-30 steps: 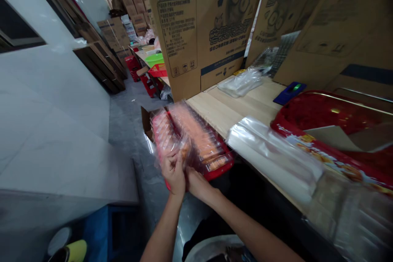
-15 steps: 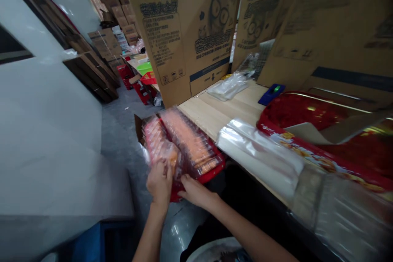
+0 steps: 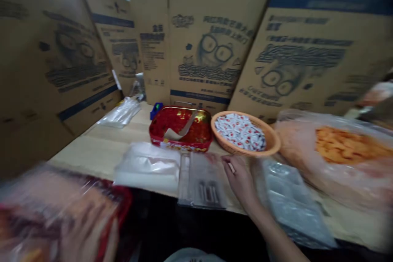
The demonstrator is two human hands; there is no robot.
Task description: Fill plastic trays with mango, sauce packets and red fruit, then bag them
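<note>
My right hand (image 3: 241,180) lies flat on the wooden table (image 3: 92,151), fingers apart, between a clear plastic tray (image 3: 201,182) and a stack of clear trays (image 3: 291,204). It touches the edge of the single tray. My left hand (image 3: 102,237) is only a blur at the lower left, beside a red crate (image 3: 123,200) of film-wrapped orange packs (image 3: 55,208). What it holds does not show. Just beyond my right hand stands an orange basket (image 3: 272,147) full of small white and red sachets (image 3: 241,131).
A red tin (image 3: 181,133) with a card strip inside stands mid-table, a blue dispenser (image 3: 157,107) behind it. Folded clear bags (image 3: 147,168) lie at the front, more bags (image 3: 121,112) at the back left. A big bag of orange snacks (image 3: 344,147) sits right. Printed cartons (image 3: 211,49) wall the table.
The view has swung right from the crate to the table. My right hand left the wrapped packs and now rests on the table by the clear trays. The left hand stays near the crate.
</note>
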